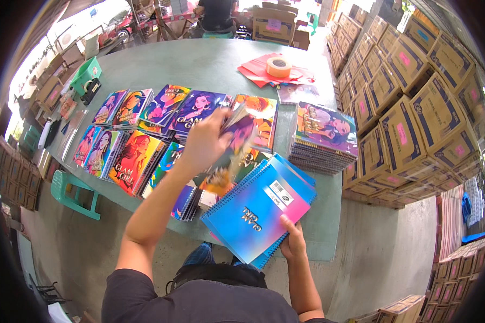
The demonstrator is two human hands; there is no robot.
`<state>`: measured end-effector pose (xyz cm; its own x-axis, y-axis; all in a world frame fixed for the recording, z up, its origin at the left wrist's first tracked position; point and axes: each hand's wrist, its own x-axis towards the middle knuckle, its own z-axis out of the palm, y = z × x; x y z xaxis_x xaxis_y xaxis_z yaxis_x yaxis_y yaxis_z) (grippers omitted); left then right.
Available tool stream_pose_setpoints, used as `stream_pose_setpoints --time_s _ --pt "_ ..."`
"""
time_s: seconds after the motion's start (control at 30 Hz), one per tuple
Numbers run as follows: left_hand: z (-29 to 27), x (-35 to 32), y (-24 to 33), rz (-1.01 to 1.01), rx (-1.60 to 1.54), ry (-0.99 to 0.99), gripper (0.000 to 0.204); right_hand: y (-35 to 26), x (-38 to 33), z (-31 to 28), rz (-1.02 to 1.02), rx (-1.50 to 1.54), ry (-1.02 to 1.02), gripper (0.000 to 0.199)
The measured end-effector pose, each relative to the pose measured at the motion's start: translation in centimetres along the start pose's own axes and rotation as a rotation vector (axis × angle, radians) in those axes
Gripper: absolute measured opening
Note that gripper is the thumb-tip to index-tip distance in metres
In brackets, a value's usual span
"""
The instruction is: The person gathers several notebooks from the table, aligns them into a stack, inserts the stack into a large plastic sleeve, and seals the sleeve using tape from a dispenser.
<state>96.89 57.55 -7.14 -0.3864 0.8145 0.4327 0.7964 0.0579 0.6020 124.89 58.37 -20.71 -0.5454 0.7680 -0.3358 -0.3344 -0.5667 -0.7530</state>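
Two notebook rows: lay across the green table in short stacks, illustrated covers up, probably kept apart for picking out each design at sight.
Left hand: hung above the rows, grasping, apparently, one blurred notebook by its edge. Could not tell exact finger placement. Perhaps held so to spare the stacks beneath.
Right hand: clasped the blue notebooks at the lower right side, thumb on the top cover, fingers mostly hidden underneath. Presumably pinched this way to stop loose copies sliding.
Blue notebooks: sat at the near side of the table, close to the body, slightly fanned. Could not tell whether touching the tabletop. Showed coils at the upper left and again at the lower right, likely set opposite ways to even out thickness.
Right stack: stood taller on the table, just beyond the blue notebooks, squared up, probably for steadiness.
Tape roll: lay flat on red sheets, perhaps as a weight.
Cartons: stood piled off to the right, likely to spare table space.
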Motion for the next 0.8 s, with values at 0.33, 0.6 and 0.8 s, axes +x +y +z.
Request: stream_pose_setpoints --time_s 0.33,0.6,0.8 --pt "6.0 -12.1 7.3 0.518 0.029 -0.76 0.05 1.1 -0.5 -1.2 -0.089 0.131 -0.078 0.044" --pt "-10.7 -14.0 -6.1 0.101 -0.284 -0.121 0.066 1.8 -4.6 12.2 -0.263 -0.07 -0.167 0.06" --pt "-29.6 -25.6 -18.9 -0.518 -0.971 -0.017 0.085 17.3 -3.7 31.6 0.215 -0.122 -0.486 0.055"
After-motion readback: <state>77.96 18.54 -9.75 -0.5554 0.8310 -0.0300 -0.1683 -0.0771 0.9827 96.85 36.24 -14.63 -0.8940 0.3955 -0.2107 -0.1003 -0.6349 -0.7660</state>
